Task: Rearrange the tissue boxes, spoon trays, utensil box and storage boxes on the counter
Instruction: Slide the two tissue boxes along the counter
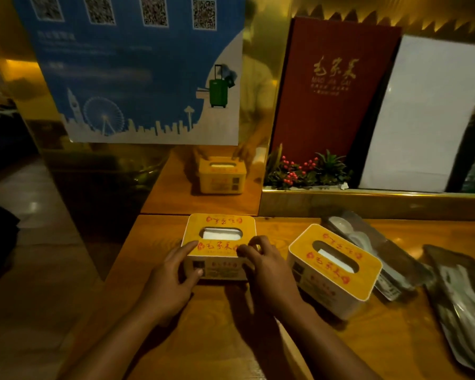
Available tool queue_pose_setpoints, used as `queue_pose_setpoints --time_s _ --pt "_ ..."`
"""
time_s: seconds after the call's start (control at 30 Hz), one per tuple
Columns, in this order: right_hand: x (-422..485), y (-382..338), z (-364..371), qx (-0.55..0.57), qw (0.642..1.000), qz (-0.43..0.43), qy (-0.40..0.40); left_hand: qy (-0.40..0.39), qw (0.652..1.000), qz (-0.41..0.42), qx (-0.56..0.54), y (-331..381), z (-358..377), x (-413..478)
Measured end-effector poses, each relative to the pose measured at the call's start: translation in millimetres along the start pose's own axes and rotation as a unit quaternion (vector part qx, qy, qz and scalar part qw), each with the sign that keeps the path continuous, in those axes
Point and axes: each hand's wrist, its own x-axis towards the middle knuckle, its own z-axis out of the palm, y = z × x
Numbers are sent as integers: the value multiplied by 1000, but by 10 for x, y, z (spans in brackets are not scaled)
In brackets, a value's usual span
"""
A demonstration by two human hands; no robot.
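A yellow-topped tissue box [220, 229] stands square against the mirrored back wall at the counter's left end. My left hand [173, 281] grips its near left corner and my right hand [266, 272] grips its near right corner, fingers on the lid. A second tissue box [337, 267] of the same kind sits turned at an angle just to the right, untouched. Beyond it lie two dark wrapped spoon trays, one [379, 248] behind the second box and one [461, 303] at the far right.
The wooden counter [231, 338] drops off at its left edge to the floor. A gold ledge [368, 204] behind carries a berry plant [307, 171], a red menu [332, 86] and a white board [428, 113]. The mirror wall reflects the box.
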Motion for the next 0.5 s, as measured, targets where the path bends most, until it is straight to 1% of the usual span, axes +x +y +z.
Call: queue_pose_setpoints --time_s 0.13,0.17,0.2,0.27,0.33,0.37,0.4,0.43,0.5 --pt "-54 11 -173 4 999 7 -48 -15 1000 -7 9 46 -19 13" --pt "-98 49 -239 4 999 13 -42 -14 1000 -6 16 63 -20 19" --pt "-158 109 -318 4 999 27 -21 -5 1000 -5 28 87 -13 32" --pt "-324 286 -493 -11 996 77 51 32 998 0 62 166 26 55" --pt "-536 509 -665 -35 978 162 128 57 994 21 87 312 108 68" --pt "-645 618 -737 -52 966 206 146 56 993 38 101 413 167 71" --pt "-746 707 -783 -71 956 247 140 50 990 55 121 517 231 77" --pt "-825 773 -806 -87 949 279 118 44 986 73 144 624 294 78" --pt "-950 866 -814 -84 943 313 74 50 974 117 185 842 425 81"
